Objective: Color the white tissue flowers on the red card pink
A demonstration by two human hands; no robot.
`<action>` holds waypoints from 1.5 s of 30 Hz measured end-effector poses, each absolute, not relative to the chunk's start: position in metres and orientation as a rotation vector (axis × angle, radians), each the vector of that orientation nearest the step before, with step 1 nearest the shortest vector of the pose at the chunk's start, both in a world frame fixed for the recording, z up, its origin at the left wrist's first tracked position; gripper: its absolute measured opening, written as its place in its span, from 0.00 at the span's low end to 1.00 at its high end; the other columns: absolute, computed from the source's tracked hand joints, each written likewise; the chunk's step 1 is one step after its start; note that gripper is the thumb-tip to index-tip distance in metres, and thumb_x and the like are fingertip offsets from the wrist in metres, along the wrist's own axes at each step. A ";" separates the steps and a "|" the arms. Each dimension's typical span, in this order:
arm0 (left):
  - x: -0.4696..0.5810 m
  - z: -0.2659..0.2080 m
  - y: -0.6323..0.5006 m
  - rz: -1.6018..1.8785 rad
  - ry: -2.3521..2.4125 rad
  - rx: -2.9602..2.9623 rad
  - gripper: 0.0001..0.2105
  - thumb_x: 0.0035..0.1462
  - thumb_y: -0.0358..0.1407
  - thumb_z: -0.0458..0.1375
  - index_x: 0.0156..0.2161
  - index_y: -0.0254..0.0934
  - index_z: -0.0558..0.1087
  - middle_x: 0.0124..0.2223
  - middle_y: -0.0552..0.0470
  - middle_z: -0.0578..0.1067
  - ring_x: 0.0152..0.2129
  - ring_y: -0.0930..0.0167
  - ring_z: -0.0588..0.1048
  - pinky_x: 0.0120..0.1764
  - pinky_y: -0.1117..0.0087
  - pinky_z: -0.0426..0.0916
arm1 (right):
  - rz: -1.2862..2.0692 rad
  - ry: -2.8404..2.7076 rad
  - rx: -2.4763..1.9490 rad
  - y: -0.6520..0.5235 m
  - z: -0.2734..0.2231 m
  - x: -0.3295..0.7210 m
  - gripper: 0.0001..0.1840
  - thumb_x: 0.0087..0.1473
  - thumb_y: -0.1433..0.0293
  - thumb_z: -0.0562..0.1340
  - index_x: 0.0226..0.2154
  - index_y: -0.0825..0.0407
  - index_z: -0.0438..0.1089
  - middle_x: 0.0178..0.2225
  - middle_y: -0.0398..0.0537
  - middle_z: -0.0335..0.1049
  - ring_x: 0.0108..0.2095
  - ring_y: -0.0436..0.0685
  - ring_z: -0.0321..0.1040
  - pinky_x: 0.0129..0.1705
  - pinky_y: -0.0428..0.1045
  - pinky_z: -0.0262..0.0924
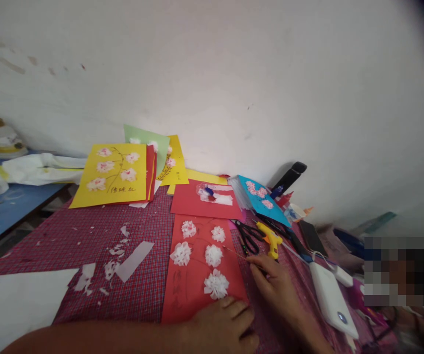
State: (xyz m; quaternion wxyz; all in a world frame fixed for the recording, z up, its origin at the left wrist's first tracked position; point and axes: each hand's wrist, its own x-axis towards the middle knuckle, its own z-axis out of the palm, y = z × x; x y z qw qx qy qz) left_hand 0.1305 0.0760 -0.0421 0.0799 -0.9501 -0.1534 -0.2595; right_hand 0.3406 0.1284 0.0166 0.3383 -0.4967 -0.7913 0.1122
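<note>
A red card [204, 295] with several white crumpled-paper flowers lies in front of me; the upper left flower [188, 229] has pink-red marks, and dark writing runs down the card's left side. My left hand [226, 322] rests flat on the card's lower part, fingers stretched out below the lowest white flower [216, 284]. In the fingers of my right hand [270, 275], at the card's right edge, is a thin stick [238, 254]. Its small reddish tip points at the middle right flower [213, 255]; whether it touches cannot be made out.
Above the card lies another red sheet [182, 199] bearing smeared paint. Black scissors [248, 237], a yellow glue gun [270, 239] and a white power bank [331, 297] are on the right. Yellow flower cards [86, 189] stand at the back left. Paper scraps [134, 260] litter the checked cloth [141, 300].
</note>
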 end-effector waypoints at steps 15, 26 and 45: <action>0.131 -0.039 0.076 -0.776 -0.469 -2.858 0.12 0.71 0.42 0.51 0.48 0.41 0.75 0.49 0.47 0.78 0.46 0.62 0.77 0.46 0.63 0.70 | 0.113 -2.165 -1.131 0.118 0.026 0.332 0.15 0.65 0.75 0.59 0.50 0.47 0.77 0.43 0.52 0.81 0.43 0.60 0.79 0.46 0.54 0.76; 0.130 -0.041 0.075 -0.748 -0.465 -2.872 0.12 0.70 0.42 0.52 0.49 0.41 0.76 0.51 0.45 0.78 0.48 0.61 0.77 0.46 0.62 0.70 | 0.090 -2.376 -1.261 0.120 0.014 0.340 0.15 0.63 0.78 0.57 0.38 0.49 0.79 0.33 0.50 0.76 0.32 0.58 0.75 0.34 0.51 0.72; 0.127 -0.036 0.076 -0.802 -0.471 -2.838 0.12 0.71 0.41 0.52 0.49 0.41 0.75 0.54 0.46 0.78 0.48 0.62 0.77 0.48 0.62 0.71 | 0.131 -2.031 -1.250 0.114 0.007 0.363 0.07 0.65 0.70 0.62 0.42 0.47 0.78 0.39 0.50 0.80 0.40 0.59 0.78 0.45 0.53 0.74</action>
